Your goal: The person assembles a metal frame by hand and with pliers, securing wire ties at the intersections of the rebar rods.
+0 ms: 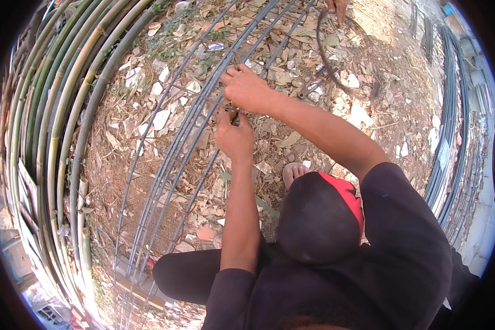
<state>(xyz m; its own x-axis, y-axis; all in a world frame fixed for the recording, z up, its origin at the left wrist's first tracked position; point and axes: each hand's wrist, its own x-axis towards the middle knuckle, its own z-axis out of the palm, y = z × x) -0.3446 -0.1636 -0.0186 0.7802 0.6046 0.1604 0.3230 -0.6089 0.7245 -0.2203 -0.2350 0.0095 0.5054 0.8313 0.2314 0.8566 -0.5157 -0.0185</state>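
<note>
A long cage of thin steel reinforcing bars with cross ties runs from the lower left to the upper middle. My left hand is beside its right-hand bars, fingers bent and closed. A small dark thing shows between its thumb and forefinger; its kind is unclear. Just beyond, my right hand reaches in from the right, with curled fingers at the bars near a cross tie. Whatever its fingertips grip is hidden behind them.
Bamboo poles lean along the left. Leaves and broken stones litter the ground. Another person's hand is at the top, near a dark wire loop. Bundled steel bars lie at the right by a wall. My bent knee is below.
</note>
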